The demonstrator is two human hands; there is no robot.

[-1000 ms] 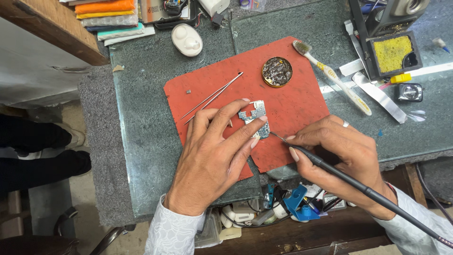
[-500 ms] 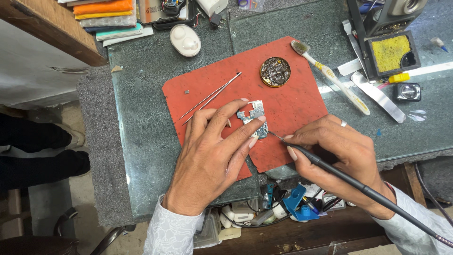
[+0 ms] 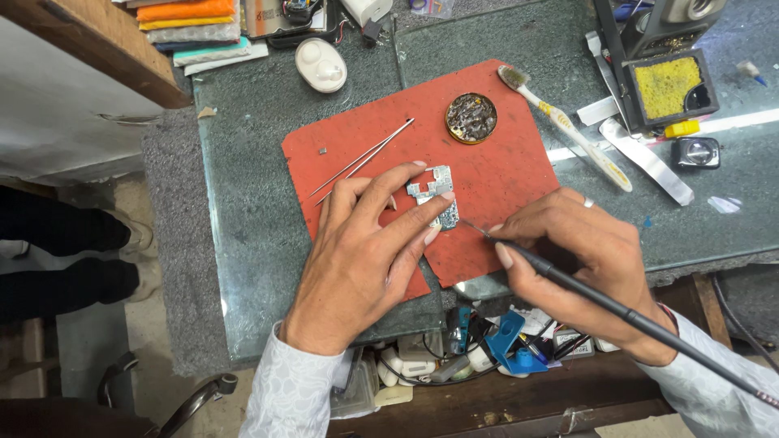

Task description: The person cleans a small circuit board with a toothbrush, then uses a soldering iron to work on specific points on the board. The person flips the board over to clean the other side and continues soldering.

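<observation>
A person's left hand [image 3: 365,243] presses a small circuit board [image 3: 434,195] flat onto a red mat [image 3: 503,174], fingers spread across the board's near edge and pinning it down. The right hand [image 3: 580,259] grips a black soldering iron [image 3: 600,296] like a pen, closed around the shaft, its fine tip touching the board's lower right corner. The iron's cord runs off toward the lower right. Below the glass-topped bench [image 3: 243,211], a drawer [image 3: 454,357] holds blue clips and small parts. On the mat to the left of the board lie tweezers [image 3: 365,158], and beyond the board sits a round tin [image 3: 471,118] of dark residue. A toothbrush [image 3: 564,126] rests partly on the mat's right edge. Farther back stand a white oval case [image 3: 320,65] and, to the right, a yellow sponge [image 3: 665,85] in a black holder.
</observation>
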